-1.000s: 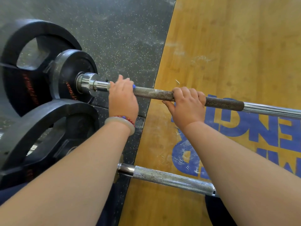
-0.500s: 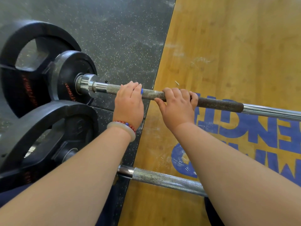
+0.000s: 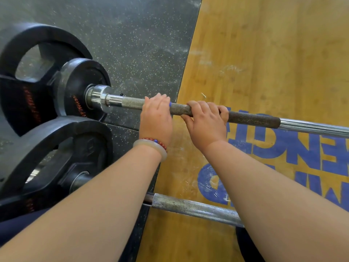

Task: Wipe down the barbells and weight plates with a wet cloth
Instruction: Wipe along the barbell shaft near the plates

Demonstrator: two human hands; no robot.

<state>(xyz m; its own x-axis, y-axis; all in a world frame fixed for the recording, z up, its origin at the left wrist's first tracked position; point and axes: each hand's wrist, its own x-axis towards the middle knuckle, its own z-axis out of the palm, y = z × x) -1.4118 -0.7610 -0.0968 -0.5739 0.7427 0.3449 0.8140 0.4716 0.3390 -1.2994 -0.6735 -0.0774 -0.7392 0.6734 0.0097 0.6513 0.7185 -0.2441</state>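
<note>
- Steel, knurled: the far barbell (image 3: 251, 119) runs across mid frame, from its weight plates (image 3: 81, 86) at upper left out past the right edge.
- Left hand (image 3: 155, 118) sits at centre, fingers curled over the bar. A blue scrap (image 3: 170, 104) peeks out at its right side. It is probably the cloth, but too little shows to be sure.
- Right hand (image 3: 205, 121) is just beside it, fingers hooked over the top, thumb below. Both hands are closed round the bar.
- Step in hand, by my reading: rubbing the knurled stretch. To do it well, wrap the cloth fully round, squeeze, and twist while sliding so the grooves underneath get cleaned too. The right hand can steady the bar against rolling.
- Look of the bar: the knurling right of the hands is dark brown, up to where smooth bright chrome begins. The short stretch left of the left hand is paler grey, ending at a shiny collar (image 3: 100, 99). Damp or grime, cannot tell.
- Plates: black, dull, with red lettering on the faces.
- Near barbell (image 3: 198, 208) lies low in frame, grey and speckled.
</note>
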